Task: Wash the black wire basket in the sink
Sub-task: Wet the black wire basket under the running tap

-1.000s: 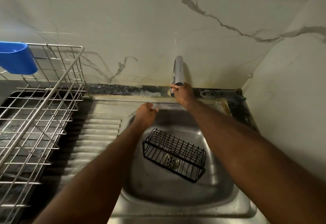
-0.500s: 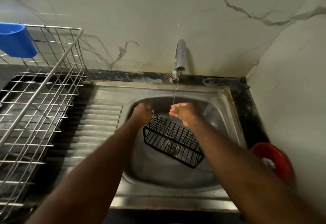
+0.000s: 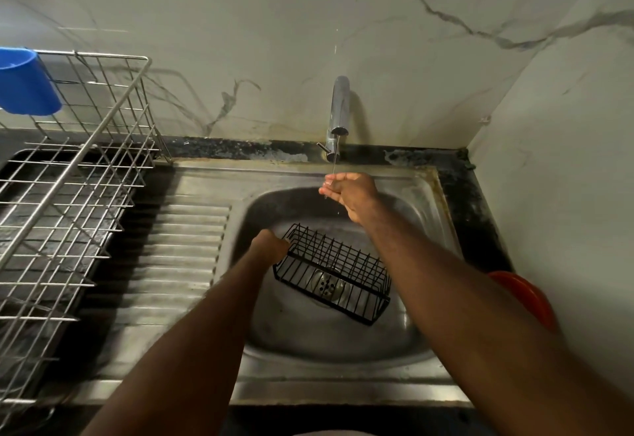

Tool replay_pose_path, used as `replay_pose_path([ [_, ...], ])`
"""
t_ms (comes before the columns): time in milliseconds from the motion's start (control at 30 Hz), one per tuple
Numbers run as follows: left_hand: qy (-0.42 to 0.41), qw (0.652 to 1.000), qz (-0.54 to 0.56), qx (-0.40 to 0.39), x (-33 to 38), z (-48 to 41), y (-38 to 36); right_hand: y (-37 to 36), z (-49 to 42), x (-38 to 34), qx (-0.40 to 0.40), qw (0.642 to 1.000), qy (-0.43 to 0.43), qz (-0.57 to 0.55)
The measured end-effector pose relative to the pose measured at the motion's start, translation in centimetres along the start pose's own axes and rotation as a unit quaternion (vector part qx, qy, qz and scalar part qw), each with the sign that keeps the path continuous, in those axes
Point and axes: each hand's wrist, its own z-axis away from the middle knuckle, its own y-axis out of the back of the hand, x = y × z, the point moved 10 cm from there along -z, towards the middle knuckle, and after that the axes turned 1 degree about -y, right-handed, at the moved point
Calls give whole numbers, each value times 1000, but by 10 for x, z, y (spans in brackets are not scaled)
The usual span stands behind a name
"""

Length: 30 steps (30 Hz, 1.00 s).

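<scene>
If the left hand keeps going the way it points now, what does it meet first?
The left hand is already at the near left corner of the black wire basket; it seems to grip the rim, so the basket comes first, though depth is unclear.

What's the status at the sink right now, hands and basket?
Left hand grips the black wire basket at its corner. Right hand open under the faucet stream. Basket over the drain, nothing blocking.

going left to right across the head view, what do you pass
blue cup → wire dish rack → ribbed drainboard → left hand → black wire basket → red object at the right edge
</scene>
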Motion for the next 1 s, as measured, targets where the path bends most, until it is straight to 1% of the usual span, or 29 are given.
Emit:
replay_pose_path([
  [100, 26, 999, 38, -3, -17, -9, -6, 3, 2, -1, -11, 1000, 9, -4],
  [167, 30, 999, 43, 3, -21, -11, -7, 7, 4, -4, -11, 1000, 21, 7],
  [233, 24, 999, 35, 7, -16, -6, -6, 14, 7, -6, -6, 997, 46, 62],
  [300, 17, 1000, 25, 4, -9, -1, -4, 24, 9, 1, -1, 983, 60, 176],
  [333, 15, 1000, 17, 0, -7, 1, -4, 30, 10, 11, -2, 966, 58, 254],
  [400, 9, 1000, -3, -5, -4, 4, -3, 39, 18, 35, -22, 916, 55, 398],
  [433, 1, 1000, -11, -7, -2, 5, -3, 42, 22, 46, -38, 899, 60, 433],
  [500, -12, 1000, -22, -15, 2, 5, -7, 40, 33, 60, -77, 885, 70, 453],
  [533, -17, 999, -27, -19, 4, 7, -9, 37, 38, 67, -99, 873, 68, 474],
  [567, -23, 999, -28, -18, 6, 8, -10, 34, 43, 74, -121, 849, 67, 511],
  [667, -20, 1000, -24, -4, 8, 11, -8, 32, 52, 97, -152, 747, 59, 644],
  [700, -21, 999, -24, -1, 9, 12, -8, 35, 53, 103, -152, 731, 58, 663],
  [833, -19, 999, -28, 8, 9, 14, -3, 39, 51, 101, -140, 710, 87, 685],
  [900, -29, 999, -16, 21, 12, 13, 3, 37, 50, 89, -149, 724, 88, 667],
  [1000, -47, 997, 38, 39, 20, 13, 13, 33, 42, 61, -155, 747, 87, 641],
])
